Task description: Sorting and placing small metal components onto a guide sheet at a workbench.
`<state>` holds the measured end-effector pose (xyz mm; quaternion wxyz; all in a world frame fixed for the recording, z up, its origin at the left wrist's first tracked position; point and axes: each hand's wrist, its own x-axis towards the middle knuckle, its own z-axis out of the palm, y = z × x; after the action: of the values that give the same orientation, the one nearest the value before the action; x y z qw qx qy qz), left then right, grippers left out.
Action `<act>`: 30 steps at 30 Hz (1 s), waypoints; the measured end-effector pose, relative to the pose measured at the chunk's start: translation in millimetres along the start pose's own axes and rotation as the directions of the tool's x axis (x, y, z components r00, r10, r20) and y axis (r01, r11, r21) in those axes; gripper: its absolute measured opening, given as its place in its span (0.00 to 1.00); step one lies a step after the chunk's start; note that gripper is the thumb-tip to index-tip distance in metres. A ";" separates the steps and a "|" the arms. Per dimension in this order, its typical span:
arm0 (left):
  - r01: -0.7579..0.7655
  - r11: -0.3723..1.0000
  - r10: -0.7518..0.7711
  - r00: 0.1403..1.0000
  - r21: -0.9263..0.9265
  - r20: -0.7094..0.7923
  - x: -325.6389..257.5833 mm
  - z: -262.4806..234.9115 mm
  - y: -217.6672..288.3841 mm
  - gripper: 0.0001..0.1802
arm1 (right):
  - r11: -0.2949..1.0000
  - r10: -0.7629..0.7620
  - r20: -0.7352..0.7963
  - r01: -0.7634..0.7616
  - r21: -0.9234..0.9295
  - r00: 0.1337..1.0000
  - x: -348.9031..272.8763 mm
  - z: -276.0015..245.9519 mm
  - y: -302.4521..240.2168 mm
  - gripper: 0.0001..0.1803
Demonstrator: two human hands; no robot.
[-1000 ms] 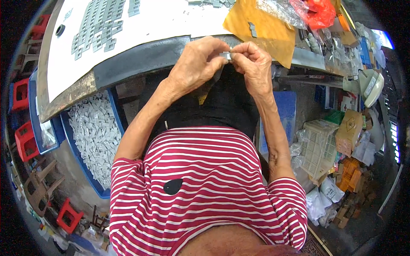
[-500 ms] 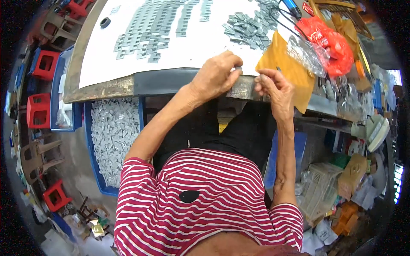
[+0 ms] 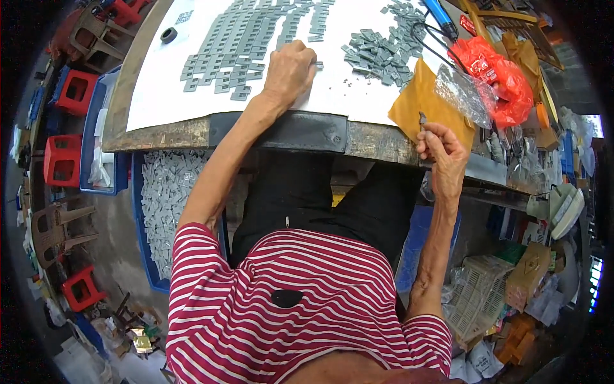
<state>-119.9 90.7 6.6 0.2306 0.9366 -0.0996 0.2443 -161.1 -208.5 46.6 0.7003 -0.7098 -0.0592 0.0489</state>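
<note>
My left hand [image 3: 289, 75] is over the white sheet [image 3: 160, 96] on the table, beside the rows of grey pieces. Its fingers are closed on a small flat grey piece [image 3: 319, 65], mostly hidden by the fingers. Flat grey rectangular pieces [image 3: 240, 51] lie in overlapping rows to its left and beyond. To its right is a loose heap of similar pieces [image 3: 380, 52]. Just below the heap, tiny dark bits [image 3: 358, 81] are scattered. My right hand [image 3: 446, 153], at the table's front edge, is closed on a small dark slender tool [image 3: 422, 119], pointing away over a yellow-brown paper sheet [image 3: 412, 99].
A black ring [image 3: 169, 35] is at the sheet's left. A blue-handled tool [image 3: 441, 16] with a black cord, clear plastic and a red plastic bag [image 3: 505, 73] crowd the right. Below the table's left stands a blue bin [image 3: 137, 217] of pale small pieces. Red stools [image 3: 62, 160] stand further left.
My left hand has moved left and away from me, from near my right hand to beside the rows. My right hand has shifted right and nearer me, and its tool now shows.
</note>
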 end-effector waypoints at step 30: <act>0.055 0.988 -0.055 0.998 0.144 -0.002 39.7 18.8 -40.5 0.07 | 0.666 -0.253 0.068 0.225 -0.711 0.965 53.1 -42.7 32.5 0.09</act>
<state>-65.9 114.1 -3.4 0.1691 0.9534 -0.0563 0.2434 -101.6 -243.0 15.5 0.3716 -0.9119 -0.1531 -0.0827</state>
